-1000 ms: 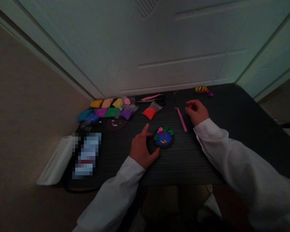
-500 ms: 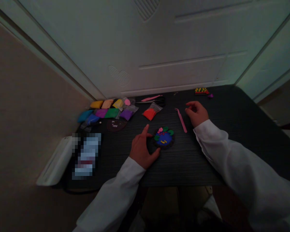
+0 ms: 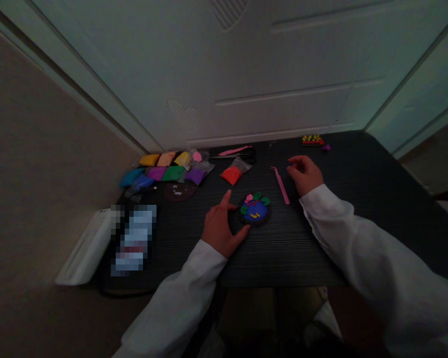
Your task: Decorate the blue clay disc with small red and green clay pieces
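Evidently, your left hand (image 3: 219, 228) frames the round blue clay disc with a dark bumpy rim, green pads and a pink flower (image 3: 256, 211), which lies flat about midway between the near and far edges of the black ribbed tabletop (image 3: 283, 253). Your thumb and forefinger are spread wide, thumb tip at the near side of the rim and another finger by its left side; that looks meant to steady the disc without covering its top, though whether you press on it, I cannot tell.

Your right hand (image 3: 306, 175) is curled beyond the disc, on its right, thumb and forefinger drawn to a narrow gap; whether anything tiny sits between them, you can't be sure from here. Just beside it lie the pink bent-tip metal tweezers (image 3: 282, 191), outside your grip, probably left there for easy reach.

Towards the far left corner, the coloured clay packets (image 3: 172, 173) sit in rows, apparently to free the middle. The orange-red clay packet (image 3: 231, 175) lies apart, nearer the disc, in front of the black-handled scissors (image 3: 249, 155) by the far edge.
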Available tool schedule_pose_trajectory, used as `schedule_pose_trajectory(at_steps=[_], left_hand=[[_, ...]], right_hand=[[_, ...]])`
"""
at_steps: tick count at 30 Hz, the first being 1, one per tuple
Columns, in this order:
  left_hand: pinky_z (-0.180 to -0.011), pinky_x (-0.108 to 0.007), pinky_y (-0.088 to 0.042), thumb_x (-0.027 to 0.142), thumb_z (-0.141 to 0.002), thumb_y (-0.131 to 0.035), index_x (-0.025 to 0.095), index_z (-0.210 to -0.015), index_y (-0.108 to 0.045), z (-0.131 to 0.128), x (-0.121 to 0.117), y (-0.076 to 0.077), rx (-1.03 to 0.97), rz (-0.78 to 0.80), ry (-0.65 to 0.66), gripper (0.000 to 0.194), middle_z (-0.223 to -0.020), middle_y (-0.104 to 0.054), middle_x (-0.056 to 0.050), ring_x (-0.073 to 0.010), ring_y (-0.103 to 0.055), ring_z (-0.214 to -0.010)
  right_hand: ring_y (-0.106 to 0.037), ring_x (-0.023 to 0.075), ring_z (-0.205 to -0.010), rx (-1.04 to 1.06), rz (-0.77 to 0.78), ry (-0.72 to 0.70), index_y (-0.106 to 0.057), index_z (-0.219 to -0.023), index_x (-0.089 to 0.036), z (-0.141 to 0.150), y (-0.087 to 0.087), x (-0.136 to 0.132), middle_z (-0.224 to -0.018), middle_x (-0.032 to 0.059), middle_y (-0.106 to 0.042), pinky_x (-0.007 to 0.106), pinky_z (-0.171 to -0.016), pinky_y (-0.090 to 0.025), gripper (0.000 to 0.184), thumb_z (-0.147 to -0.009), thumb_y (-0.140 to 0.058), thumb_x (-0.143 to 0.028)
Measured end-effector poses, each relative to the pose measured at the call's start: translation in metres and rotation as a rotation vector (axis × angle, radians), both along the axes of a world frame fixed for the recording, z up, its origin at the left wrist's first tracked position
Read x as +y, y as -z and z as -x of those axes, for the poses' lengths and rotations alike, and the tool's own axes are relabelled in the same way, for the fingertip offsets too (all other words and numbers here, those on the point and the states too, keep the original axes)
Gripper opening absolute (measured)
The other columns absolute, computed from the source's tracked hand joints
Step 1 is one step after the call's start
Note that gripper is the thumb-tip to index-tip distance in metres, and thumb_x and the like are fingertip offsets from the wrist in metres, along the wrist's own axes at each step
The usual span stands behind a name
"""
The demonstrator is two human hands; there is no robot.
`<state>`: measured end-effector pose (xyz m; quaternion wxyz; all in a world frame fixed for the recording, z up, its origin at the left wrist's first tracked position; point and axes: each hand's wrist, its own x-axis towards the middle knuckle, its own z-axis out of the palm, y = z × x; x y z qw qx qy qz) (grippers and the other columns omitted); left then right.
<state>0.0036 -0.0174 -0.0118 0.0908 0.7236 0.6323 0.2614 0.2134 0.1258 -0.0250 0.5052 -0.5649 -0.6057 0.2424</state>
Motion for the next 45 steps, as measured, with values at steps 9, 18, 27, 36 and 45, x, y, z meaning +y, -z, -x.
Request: schedule_pose_trajectory(at_steps=[9,18,27,36,45], left_hand=[[-0.088,-0.039,-0.034,0.033,-0.066,-0.059,0.016,-0.131,-0.012,-0.0002,0.0020,0.0004,-0.009,-0.010,-0.030,0.083,-0.099,-0.055,-0.006,-0.0218,-0.046,-0.096],[-0.090,-0.040,-0.033,0.032,-0.068,-0.058,0.018,-0.131,-0.010,0.0003,0.0021,0.0018,-0.046,-0.032,-0.042,0.081,-0.101,-0.054,-0.006,-0.0216,-0.045,-0.100],[-0.091,-0.041,-0.033,0.035,-0.068,-0.058,0.018,-0.131,-0.009,0.0009,0.0025,0.0024,-0.043,-0.031,-0.045,0.081,-0.101,-0.055,-0.006,-0.0220,-0.045,-0.103],[-0.091,-0.040,-0.032,0.036,-0.069,-0.057,0.018,-0.131,-0.009,0.0010,0.0025,0.0019,-0.058,-0.029,-0.045,0.081,-0.097,-0.056,-0.005,-0.0214,-0.046,-0.099],[-0.088,-0.039,-0.034,0.037,-0.068,-0.058,0.018,-0.130,-0.015,0.0000,0.0026,-0.0008,-0.032,-0.010,-0.064,0.078,-0.101,-0.054,-0.006,-0.0220,-0.045,-0.097]], right_hand=[[-0.048,0.0145,-0.062,-0.003,0.003,-0.008,-0.057,-0.079,-0.020,-0.0005,-0.0033,-0.0020,-0.066,-0.0017,-0.050,0.031,-0.064,-0.040,0.019,-0.061,-0.053,-0.022],[-0.048,0.0146,-0.063,0.006,0.009,-0.006,-0.057,-0.079,-0.020,-0.0007,-0.0026,-0.0012,-0.066,-0.0015,-0.050,0.031,-0.064,-0.040,0.019,-0.061,-0.052,-0.022],[-0.047,0.0139,-0.061,0.003,0.001,-0.016,-0.056,-0.079,-0.020,-0.0004,-0.0026,-0.0018,-0.065,-0.0021,-0.049,0.030,-0.063,-0.040,0.018,-0.062,-0.052,-0.022],[-0.047,0.0143,-0.062,-0.002,-0.003,-0.009,-0.057,-0.080,-0.020,-0.0010,-0.0003,-0.0005,-0.065,-0.0019,-0.049,0.030,-0.063,-0.039,0.018,-0.062,-0.052,-0.023],[-0.048,0.0144,-0.063,-0.021,0.018,-0.011,-0.057,-0.081,-0.020,-0.0006,-0.0009,-0.0014,-0.066,-0.0017,-0.050,0.029,-0.061,-0.039,0.019,-0.063,-0.052,-0.023]])
